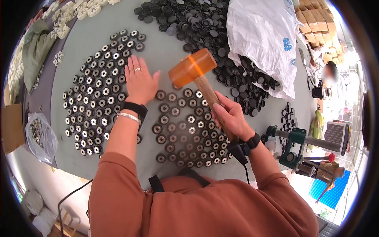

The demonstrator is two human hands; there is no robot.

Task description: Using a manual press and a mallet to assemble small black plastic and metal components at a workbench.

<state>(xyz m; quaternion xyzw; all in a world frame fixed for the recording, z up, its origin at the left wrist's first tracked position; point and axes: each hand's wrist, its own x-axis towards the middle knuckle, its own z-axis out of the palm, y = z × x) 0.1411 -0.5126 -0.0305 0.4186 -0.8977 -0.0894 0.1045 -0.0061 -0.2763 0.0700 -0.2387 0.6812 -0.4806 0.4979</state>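
My right hand (236, 120) is wrapped round the wooden handle of a mallet with an orange, translucent head (193, 68). The mallet head is raised over the table (98, 27), above the far edge of a group of black wheels with metal bearing centres (192, 130). To the left, my left hand (141, 81) reaches out with fingers extended and thumb apart, holding nothing. It lies at the right edge of a larger cluster of similar black wheels (90, 80); whether its fingertips touch them I cannot tell.
Loose black round caps (195, 19) spread at the back, beside a white plastic bag (260, 39). A green bench press (296, 136) stands at the right edge. On the left are a clear bag of parts (40, 136) and white pieces (65, 15). A person (328, 74) is far right.
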